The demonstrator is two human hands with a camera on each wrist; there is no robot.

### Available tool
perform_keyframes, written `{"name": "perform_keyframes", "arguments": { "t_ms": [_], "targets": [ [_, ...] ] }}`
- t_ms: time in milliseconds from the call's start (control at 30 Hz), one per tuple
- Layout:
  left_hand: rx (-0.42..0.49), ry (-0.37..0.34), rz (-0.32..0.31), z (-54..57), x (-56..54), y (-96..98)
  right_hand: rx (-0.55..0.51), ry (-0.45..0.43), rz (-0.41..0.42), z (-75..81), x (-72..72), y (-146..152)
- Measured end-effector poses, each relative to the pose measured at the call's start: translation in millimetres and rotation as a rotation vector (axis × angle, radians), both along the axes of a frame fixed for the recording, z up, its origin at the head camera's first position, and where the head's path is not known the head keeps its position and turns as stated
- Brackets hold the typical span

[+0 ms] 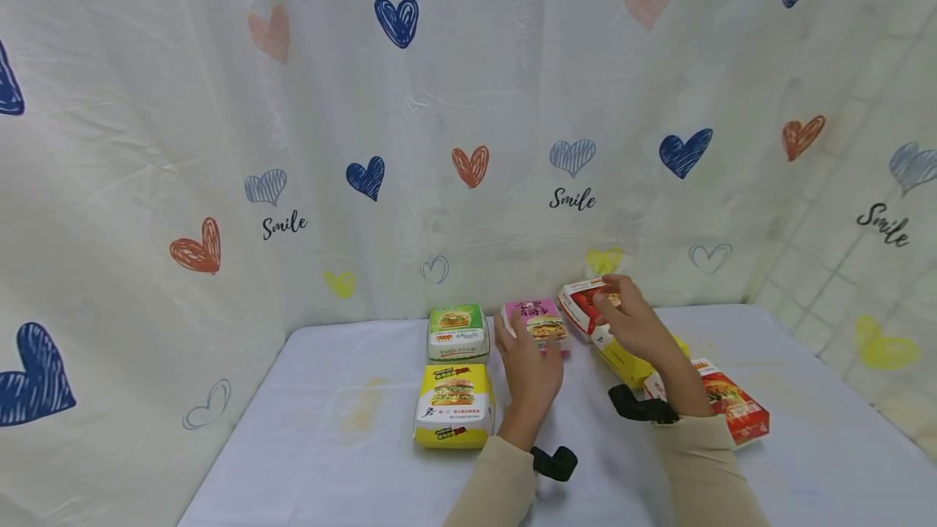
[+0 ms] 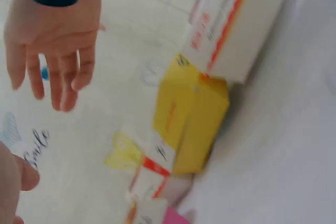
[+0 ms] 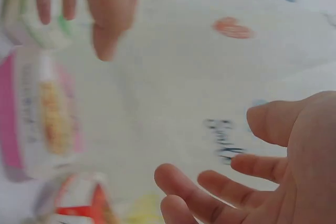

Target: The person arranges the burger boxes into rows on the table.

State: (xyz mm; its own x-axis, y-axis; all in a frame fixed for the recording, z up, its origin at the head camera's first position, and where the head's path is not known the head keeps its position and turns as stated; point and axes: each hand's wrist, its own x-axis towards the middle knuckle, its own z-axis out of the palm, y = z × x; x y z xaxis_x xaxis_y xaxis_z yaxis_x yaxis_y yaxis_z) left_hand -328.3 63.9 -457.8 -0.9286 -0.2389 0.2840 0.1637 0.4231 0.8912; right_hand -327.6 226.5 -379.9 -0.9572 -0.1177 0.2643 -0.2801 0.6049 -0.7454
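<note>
My left hand (image 1: 529,376) is over the near side of a pink burger box (image 1: 529,309), its fingers spread and nothing in its grasp. In the right wrist view that pink box (image 3: 10,114) shows below and apart from the fingers. Over a red-and-white burger box (image 1: 578,299) at the back is my right hand (image 1: 638,330), fingers loosely bent and holding nothing. The left wrist view shows the same right hand (image 2: 55,51) raised clear of the boxes. A yellow box (image 1: 622,360) lies partly hidden under the right hand and wrist.
Left of the hands, a green burger box (image 1: 455,322) stands behind a yellow-and-white one (image 1: 454,405). Another red burger box (image 1: 743,409) lies at the right, partly behind the right forearm. A white curtain with hearts (image 1: 468,88) hangs behind the white-covered table (image 1: 315,429).
</note>
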Motion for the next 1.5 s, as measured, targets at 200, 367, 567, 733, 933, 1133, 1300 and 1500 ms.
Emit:
{"name": "perform_keyframes", "arguments": {
  "t_ms": [200, 367, 567, 733, 933, 1133, 1300, 1500],
  "targets": [
    [0.133, 0.176, -0.133, 24.2, 20.8, 16.1, 0.006, 0.14, -0.05, 36.1, 40.3, 31.3],
    [0.106, 0.21, -0.298, 16.5, 35.2, 32.6, 0.13, 0.117, -0.077, 38.1, 54.0, 53.2],
    [0.023, 0.041, -0.483, -4.4, 50.2, 53.0, 0.319, -0.017, -0.073, 1.9, 53.4, 99.8],
    [-0.111, -0.114, -0.542, -15.2, 58.5, 64.3, 0.416, -0.217, -0.053, -28.4, 52.7, 138.3],
    [-0.273, -0.196, -0.608, -20.5, 60.0, 71.6, 0.457, -0.347, 0.008, -38.5, 50.8, 151.3],
    [-0.381, -0.178, -0.664, -23.2, 61.7, 72.7, 0.456, -0.387, 0.044, -35.5, 54.5, 149.8],
    [-0.417, -0.221, -0.659, -18.2, 62.5, 73.4, 0.476, -0.419, 0.042, -33.5, 56.7, 146.5],
    [-0.602, -0.223, -0.706, -9.9, 60.0, 67.7, 0.475, -0.426, 0.066, -30.3, 60.0, 140.5]
  ]
}}
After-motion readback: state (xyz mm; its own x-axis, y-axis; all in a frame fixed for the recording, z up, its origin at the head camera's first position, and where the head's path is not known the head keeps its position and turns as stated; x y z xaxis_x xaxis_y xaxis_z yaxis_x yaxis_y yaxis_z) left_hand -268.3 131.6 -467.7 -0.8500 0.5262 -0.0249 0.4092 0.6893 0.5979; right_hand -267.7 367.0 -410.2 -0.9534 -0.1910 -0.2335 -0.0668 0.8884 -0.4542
